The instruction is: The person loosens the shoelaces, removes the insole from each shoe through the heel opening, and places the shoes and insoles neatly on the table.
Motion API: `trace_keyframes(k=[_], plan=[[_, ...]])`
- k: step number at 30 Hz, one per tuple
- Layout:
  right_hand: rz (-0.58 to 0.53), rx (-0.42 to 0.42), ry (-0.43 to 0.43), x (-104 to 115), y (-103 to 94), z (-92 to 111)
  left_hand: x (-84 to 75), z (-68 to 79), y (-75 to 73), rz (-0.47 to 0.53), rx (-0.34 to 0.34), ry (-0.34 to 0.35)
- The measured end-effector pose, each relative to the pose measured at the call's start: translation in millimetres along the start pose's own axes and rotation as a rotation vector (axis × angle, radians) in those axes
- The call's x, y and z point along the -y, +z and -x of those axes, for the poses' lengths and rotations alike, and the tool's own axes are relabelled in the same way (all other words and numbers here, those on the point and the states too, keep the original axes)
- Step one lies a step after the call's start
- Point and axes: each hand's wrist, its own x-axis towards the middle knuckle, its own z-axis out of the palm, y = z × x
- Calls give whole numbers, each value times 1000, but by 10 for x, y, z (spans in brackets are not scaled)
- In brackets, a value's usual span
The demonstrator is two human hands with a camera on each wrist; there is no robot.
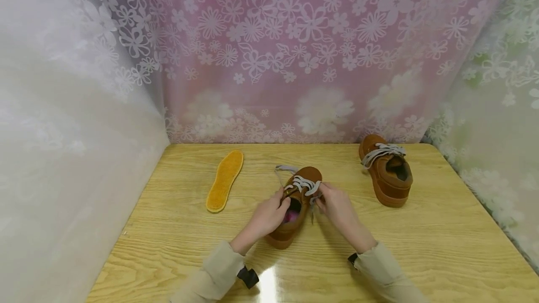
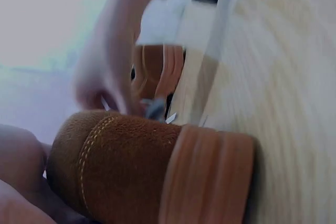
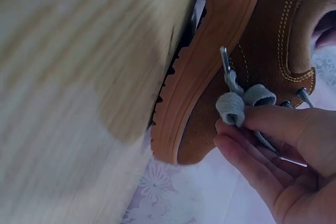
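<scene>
Brown suede covers the lace-up shoe [image 1: 302,214], which stands on its sole on the wooden bench [image 1: 168,237], between the two hands of a person, with its toe pointing away and a little to the right. The left hand [image 1: 268,215] is at the left side of the shoe opening; its grip is closed on the edge there, with the thumb at the opening and the fingers along the outer side. The right hand [image 1: 338,207] is at the opposite side, and its grip is pinched together on the grey lace [image 3: 231,109]. In the right wrist view this lace makes small curls just above the fingertips, and its narrow end sticks out. Other part of the lacing crosses the front of the shoe, and one loose length lies at the left of the toe. Something pink [image 1: 291,217] shows inside the shoe, but I cannot tell what it is

To the left, apart from the shoe, lies a fuzzy orange-yellow insole [image 1: 225,181]. At the far right stands the second brown shoe [image 1: 384,185], its grey laces [image 1: 382,153] lying loosely over the front. Both arms wear beige sleeves [image 1: 221,265], with a black piece [image 1: 247,277] near each cuff. Behind the bench hangs a pink cloth [image 1: 269,36] with white flowers
</scene>
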Motion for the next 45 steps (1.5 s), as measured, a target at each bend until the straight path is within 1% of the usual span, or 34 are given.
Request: trace_keyframes(k=[3,7,9,11,13,15,17,19,21,23,26,28,30,34,38,41,45], plan=[[12,-27,11,-55,16,-67,-66,55,87,35,-19,-9],[8,-31,40,-118,32,-117,-88,115,176,37,-49,21],[1,-22,55,-143,34,-122,-63,126,173,20,-40,43],[-10,-10,73,-164,33,-118,-22,104,117,-11,-16,64],[-19,0,86,-182,29,-112,29,32,14,-66,4,88],[-29,8,95,-195,28,-106,78,-84,-115,-132,3,100],[-35,11,96,-215,23,-94,124,-243,-216,-208,-31,103],[-33,10,92,-227,24,-81,167,-405,-281,-271,-62,100],[-30,4,85,-233,31,-67,213,-549,-302,-343,-77,113],[-21,-7,76,-234,42,-53,259,-666,-295,-396,-53,140],[-6,-25,61,-221,57,-38,327,-792,-254,-428,14,193],[7,-30,53,-204,65,-38,382,-871,-223,-430,49,216],[17,-26,50,-185,70,-43,438,-946,-192,-435,56,229],[5,1,55,-133,87,-44,545,-1038,-155,-486,40,241],[-32,23,78,-101,87,-29,586,-1066,-142,-511,4,264],[-49,37,116,-94,80,-20,581,-1058,-142,-531,-14,282],[-80,61,171,-100,49,-12,547,-996,-159,-562,-14,285]])
